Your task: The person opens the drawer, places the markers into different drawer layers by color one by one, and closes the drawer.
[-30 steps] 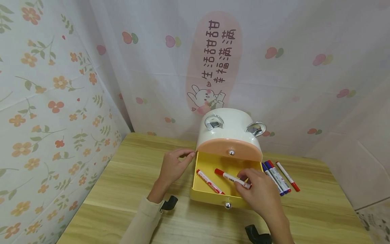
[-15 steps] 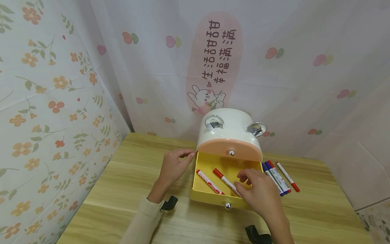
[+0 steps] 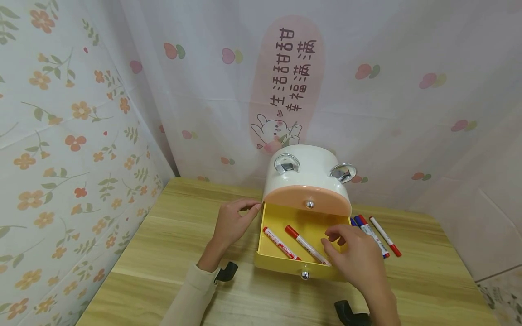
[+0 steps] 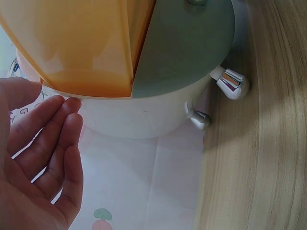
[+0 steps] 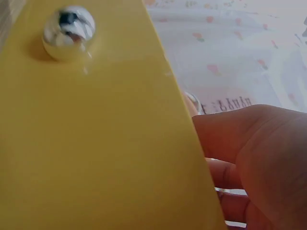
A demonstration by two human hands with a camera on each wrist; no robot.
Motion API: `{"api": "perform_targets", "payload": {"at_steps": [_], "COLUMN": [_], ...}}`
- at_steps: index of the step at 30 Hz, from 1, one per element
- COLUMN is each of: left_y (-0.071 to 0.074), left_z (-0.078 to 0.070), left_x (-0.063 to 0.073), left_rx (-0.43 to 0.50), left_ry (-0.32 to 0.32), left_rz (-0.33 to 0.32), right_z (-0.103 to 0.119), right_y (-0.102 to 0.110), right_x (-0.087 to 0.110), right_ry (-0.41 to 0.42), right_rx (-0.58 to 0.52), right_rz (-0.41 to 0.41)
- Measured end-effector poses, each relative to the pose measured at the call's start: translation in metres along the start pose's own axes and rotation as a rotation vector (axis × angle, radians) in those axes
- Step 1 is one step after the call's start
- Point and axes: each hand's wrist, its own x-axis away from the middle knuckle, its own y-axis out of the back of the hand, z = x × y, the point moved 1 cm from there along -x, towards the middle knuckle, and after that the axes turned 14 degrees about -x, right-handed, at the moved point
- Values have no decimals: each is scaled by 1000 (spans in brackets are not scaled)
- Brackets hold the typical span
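A white drawer cabinet (image 3: 303,158) with silver ears stands at the back of the table, its yellow drawer (image 3: 281,266) pulled out. Inside the drawer lie a white marker with red print (image 3: 281,243) and a second red-capped marker (image 3: 307,246), apart from each other. My left hand (image 3: 236,222) rests its fingertips at the cabinet's left side by the drawer; in the left wrist view its fingers (image 4: 67,139) are loosely bent and hold nothing. My right hand (image 3: 359,253) hovers over the drawer's right part, fingers loosely bent, nothing between them.
Several blue- and red-capped markers (image 3: 373,233) lie on the table right of the drawer, partly behind my right hand. Another white marker with a red cap (image 3: 385,235) lies beyond them. A silver knob (image 3: 305,274) sticks out from the drawer front. Patterned curtains (image 3: 212,113) hang behind.
My right hand let go of the red-capped marker, which dropped flat into the drawer, then shifted slightly right. The left hand stayed where it was.
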Motion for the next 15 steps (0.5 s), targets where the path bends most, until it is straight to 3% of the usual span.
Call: {"api": "perform_targets", "payload": {"at_steps": [5, 9, 15], "left_y": [-1, -1, -1], "left_z": [1, 2, 2], "left_x": [0, 0, 1], "left_rx": [-2, -9, -21], "left_ry": [-6, -2, -13], "left_rz": [-5, -1, -9], "right_z": [-15, -30, -54], "right_y": [12, 26, 45], "right_x": [1, 2, 6], "right_ry": [62, 22, -117], "right_rx": [-14, -60, -76], "right_rz": [-106, -167, -216]}}
